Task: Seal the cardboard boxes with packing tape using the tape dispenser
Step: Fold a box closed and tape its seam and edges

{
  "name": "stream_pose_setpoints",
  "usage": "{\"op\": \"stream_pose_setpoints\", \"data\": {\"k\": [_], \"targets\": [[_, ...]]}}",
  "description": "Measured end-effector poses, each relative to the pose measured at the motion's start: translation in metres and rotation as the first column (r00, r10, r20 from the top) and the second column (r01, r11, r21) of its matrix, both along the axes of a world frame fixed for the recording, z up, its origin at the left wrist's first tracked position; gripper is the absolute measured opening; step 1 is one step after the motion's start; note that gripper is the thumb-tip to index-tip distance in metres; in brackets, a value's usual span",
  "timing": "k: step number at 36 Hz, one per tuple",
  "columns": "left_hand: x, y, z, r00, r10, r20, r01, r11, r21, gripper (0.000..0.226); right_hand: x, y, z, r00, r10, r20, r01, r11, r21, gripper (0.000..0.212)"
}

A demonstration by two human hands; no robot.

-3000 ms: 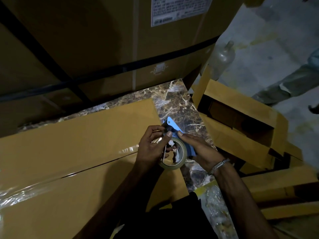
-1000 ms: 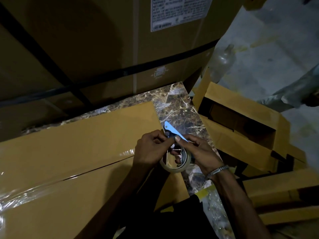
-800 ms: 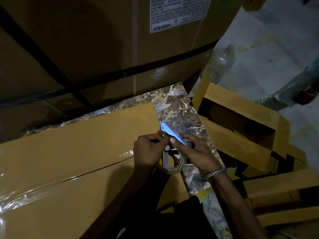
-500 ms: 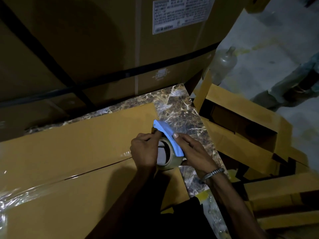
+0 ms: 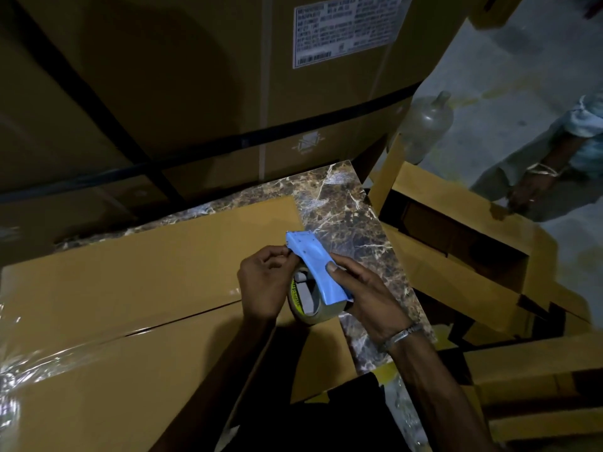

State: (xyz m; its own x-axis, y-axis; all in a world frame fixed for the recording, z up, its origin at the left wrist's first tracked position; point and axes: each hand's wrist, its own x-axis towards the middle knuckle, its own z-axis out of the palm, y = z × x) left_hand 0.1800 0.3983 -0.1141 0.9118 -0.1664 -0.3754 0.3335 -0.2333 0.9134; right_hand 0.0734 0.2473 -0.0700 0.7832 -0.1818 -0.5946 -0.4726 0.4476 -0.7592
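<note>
Both hands (image 5: 267, 282) grip tape dispenser (image 5: 318, 272) over box (image 5: 146, 272) edge.

Bare forearms, no sleeves visible — metal bracelet (image 5: 400, 336) on right wrist; dark garment at torso.

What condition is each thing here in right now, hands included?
Blue plastic tape dispenser: held above the box, roll loaded.
Clear packing tape roll: mounted in the dispenser.
Flat brown cardboard box: flaps closed, shiny tape along part of its seam.
Left hand: pinching at the dispenser's front end.
Right hand: gripping the dispenser.
Open cardboard box: unsealed, flaps up.
</note>
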Motion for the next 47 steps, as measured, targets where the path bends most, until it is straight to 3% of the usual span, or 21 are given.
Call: {"op": "stream_pose_setpoints", "data": {"k": [4, 7, 10, 15, 20, 24, 27, 32, 36, 38, 41, 45, 47], "targets": [[0.004, 0.006, 0.004, 0.989, -0.11, 0.101, 0.096, 0.986, 0.137, 0.006, 0.005, 0.001, 0.005, 0.981, 0.166, -0.097, -0.188, 0.937, -0.295, 0.075], [0.008, 0.014, 0.008, 0.979, -0.137, 0.147, 0.113, 0.98, 0.164, 0.008, 0.011, 0.003, 0.002, 0.971, 0.209, -0.116, -0.239, 0.882, -0.406, 0.065], [0.008, 0.02, 0.009, 0.976, -0.175, 0.13, 0.157, 0.978, 0.137, 0.013, 0.011, -0.005, -0.005, 0.986, 0.157, -0.06, -0.168, 0.927, -0.335, 0.049], [0.001, 0.024, 0.008, 0.991, -0.133, -0.019, 0.132, 0.989, -0.065, 0.019, 0.013, -0.012, -0.011, 0.999, 0.016, 0.045, -0.005, 0.97, -0.242, 0.027], [-0.015, 0.028, 0.006, 0.987, -0.15, -0.058, 0.144, 0.985, -0.098, 0.055, 0.019, 0.003, -0.024, 0.997, 0.007, 0.075, 0.009, 0.976, -0.219, 0.026], [-0.016, 0.035, 0.0, 0.992, -0.093, -0.083, 0.086, 0.993, -0.084, 0.05, 0.025, 0.009, -0.031, 0.994, 0.046, 0.102, -0.007, 0.936, -0.352, 0.026], [-0.009, 0.045, -0.002, 0.982, -0.18, -0.049, 0.179, 0.984, -0.023, 0.034, 0.028, 0.006, -0.035, 0.99, 0.098, 0.103, -0.042, 0.894, -0.447, 0.022], [0.001, 0.055, 0.006, 0.951, -0.277, 0.14, 0.264, 0.959, 0.103, 0.032, 0.034, -0.002, -0.036, 0.984, 0.142, 0.103, -0.093, 0.921, -0.379, 0.021], [0.002, 0.056, 0.007, 0.954, -0.277, 0.113, 0.271, 0.96, 0.064, 0.034, 0.04, -0.004, -0.032, 0.98, 0.154, 0.127, -0.074, 0.87, -0.487, 0.022], [0.0, 0.054, 0.006, 0.973, -0.223, 0.067, 0.221, 0.975, 0.039, 0.034, 0.041, 0.0, -0.032, 0.982, 0.124, 0.139, -0.015, 0.796, -0.605, 0.017], [-0.012, 0.048, 0.007, 0.993, -0.113, 0.022, 0.112, 0.994, 0.011, 0.031, 0.042, 0.006, -0.026, 0.989, 0.088, 0.115, 0.044, 0.575, -0.817, 0.014], [-0.025, 0.047, 0.009, 0.999, -0.034, 0.009, 0.034, 0.996, -0.081, 0.023, 0.047, 0.029, -0.005, 0.981, 0.169, 0.096, 0.037, 0.323, -0.946, 0.011], [-0.028, 0.048, 0.008, 1.0, -0.005, -0.016, 0.003, 0.992, -0.129, 0.025, 0.052, 0.041, -0.003, 0.974, 0.225, 0.017, -0.026, 0.187, -0.982, 0.011]]}}
